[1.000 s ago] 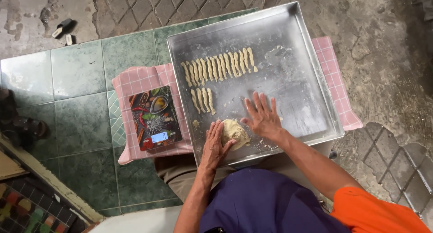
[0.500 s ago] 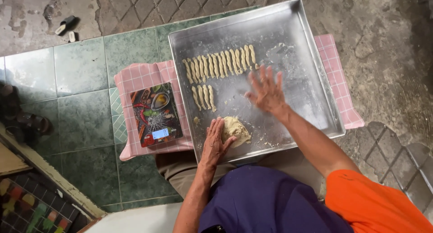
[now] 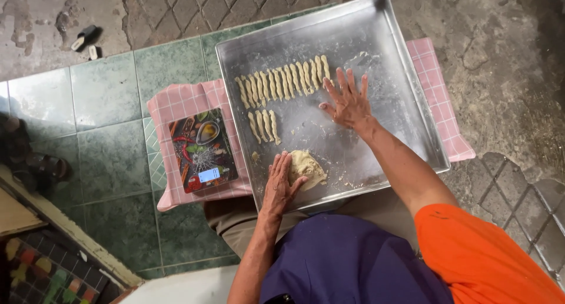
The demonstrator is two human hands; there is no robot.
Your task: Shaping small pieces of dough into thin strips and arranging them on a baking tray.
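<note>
We are in a home yard or porch used as a makeshift kitchen, working low, close to the ground. Green glazed floor tiles [image 3: 106, 98] meet rough concrete [image 3: 512, 74] and grey paving bricks [image 3: 176, 10] at the far edge. A pink checked cloth [image 3: 176, 104] spreads under a large metal baking tray [image 3: 406, 104], with a small kitchen scale [image 3: 203, 151] just beside the tray's left edge. Sandals [image 3: 41, 163] lie at the left, on the tiles.
</note>
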